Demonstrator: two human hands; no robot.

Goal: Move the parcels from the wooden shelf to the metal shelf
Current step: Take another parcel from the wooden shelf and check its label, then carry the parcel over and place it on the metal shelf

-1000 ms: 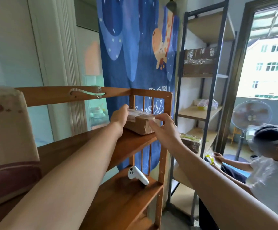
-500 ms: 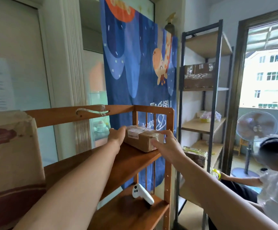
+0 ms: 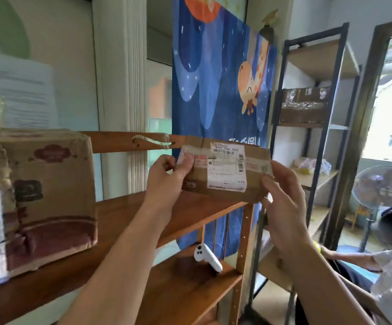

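I hold a small brown cardboard parcel [image 3: 225, 170] with a white shipping label, lifted clear above the right end of the wooden shelf [image 3: 124, 221]. My left hand [image 3: 167, 179] grips its left end and my right hand [image 3: 281, 198] grips its right end. Its labelled face is tilted toward me. A large brown parcel [image 3: 49, 193] with dark red print stands on the wooden shelf's left part. The metal shelf [image 3: 312, 146] stands to the right, with a taped brown box [image 3: 305, 105] on an upper board and a plastic-wrapped item [image 3: 312, 165] one board lower.
A white handheld controller [image 3: 208, 258] lies on the wooden shelf's lower board. A blue cartoon curtain [image 3: 220, 90] hangs behind. At the lower right a seated person [image 3: 389, 242] is close to the metal shelf, with a standing fan [image 3: 380, 191] by the window.
The small parcel went from resting on the wooden shelf's top board to being raised off it in both hands, tilted label-side toward me. The view moved closer and up.
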